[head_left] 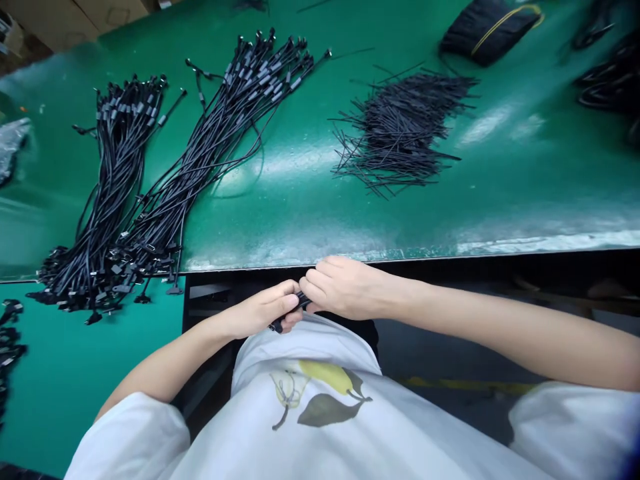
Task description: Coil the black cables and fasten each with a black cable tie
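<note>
My left hand (273, 307) is closed around a short bundled black cable (302, 301), close in front of my body at the table's near edge. A dark connector end (276, 325) pokes out below its fingers. My right hand (340, 288) meets it from the right, fingers curled on the other end of the same cable and hiding most of it. Beyond my hands, a loose pile of thin black twist ties (405, 127) lies on the green table.
Two long bundles of black cables, one at far left (117, 160) and one beside it (215, 133), lie on the green table (300, 200). A black coil with a yellow band (493, 30) sits at the back right. More black cables (613, 87) lie at the right edge.
</note>
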### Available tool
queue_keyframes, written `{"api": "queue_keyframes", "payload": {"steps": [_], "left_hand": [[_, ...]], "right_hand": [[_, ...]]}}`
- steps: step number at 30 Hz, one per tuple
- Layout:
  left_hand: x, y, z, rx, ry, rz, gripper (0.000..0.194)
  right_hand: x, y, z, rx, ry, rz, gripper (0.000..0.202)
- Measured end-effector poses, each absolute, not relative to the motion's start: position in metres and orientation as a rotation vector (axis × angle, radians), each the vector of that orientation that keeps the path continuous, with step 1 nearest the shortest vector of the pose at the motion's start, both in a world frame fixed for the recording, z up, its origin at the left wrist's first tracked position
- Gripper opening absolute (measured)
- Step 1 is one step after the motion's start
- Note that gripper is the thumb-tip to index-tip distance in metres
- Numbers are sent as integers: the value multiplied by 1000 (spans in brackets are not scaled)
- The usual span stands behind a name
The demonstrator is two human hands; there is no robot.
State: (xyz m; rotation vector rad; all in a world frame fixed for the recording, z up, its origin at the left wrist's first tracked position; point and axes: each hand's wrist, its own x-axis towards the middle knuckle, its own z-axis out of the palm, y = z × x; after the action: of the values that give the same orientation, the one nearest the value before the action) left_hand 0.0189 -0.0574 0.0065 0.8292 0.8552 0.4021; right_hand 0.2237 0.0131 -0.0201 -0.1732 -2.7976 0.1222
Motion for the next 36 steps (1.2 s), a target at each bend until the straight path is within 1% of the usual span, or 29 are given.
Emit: {"api": "queue_keyframes", "payload": {"steps": [3, 6, 8, 12, 15, 18, 21, 24, 27, 29, 32, 36], "left_hand": [[22, -55, 11, 1022, 936, 338, 36], [23, -50, 5, 1260, 1104, 332, 37], [22, -45, -1, 1301, 1117, 332, 38], [22, -38, -8, 1060, 910, 290, 44], [26, -39, -8, 770, 854, 327, 45], [31, -40, -8, 566, 858, 420, 43], [30, -38, -6, 534, 854, 484, 40], [26, -33, -4, 699, 869, 462, 39], [21, -28, -4, 1066, 1005, 382, 35], [20, -24, -7, 1243, 1061, 345, 33], [22, -18, -11, 1268, 1025, 348, 34], [27, -12, -7, 1279, 1147, 445, 37]], "right_hand": [[229, 9, -19, -203, -2818, 78, 39], [230, 7, -22, -272, -2839, 49, 33], [228, 7, -25, -268, -2831, 27, 29], [227, 13, -24, -125, -2792, 29, 27], [229, 23, -17, -49, -2773, 33, 28], [230, 31, -11, -125, -2772, 98, 27], [232, 35, -9, -213, -2766, 207, 26], [233, 33, -13, -229, -2727, 254, 29], [233, 31, -22, -247, -2713, 278, 28], [232, 30, -28, -233, -2752, 214, 28], [230, 33, -27, -228, -2814, 27, 29], [229, 38, -10, -411, -2762, -132, 28]]}}
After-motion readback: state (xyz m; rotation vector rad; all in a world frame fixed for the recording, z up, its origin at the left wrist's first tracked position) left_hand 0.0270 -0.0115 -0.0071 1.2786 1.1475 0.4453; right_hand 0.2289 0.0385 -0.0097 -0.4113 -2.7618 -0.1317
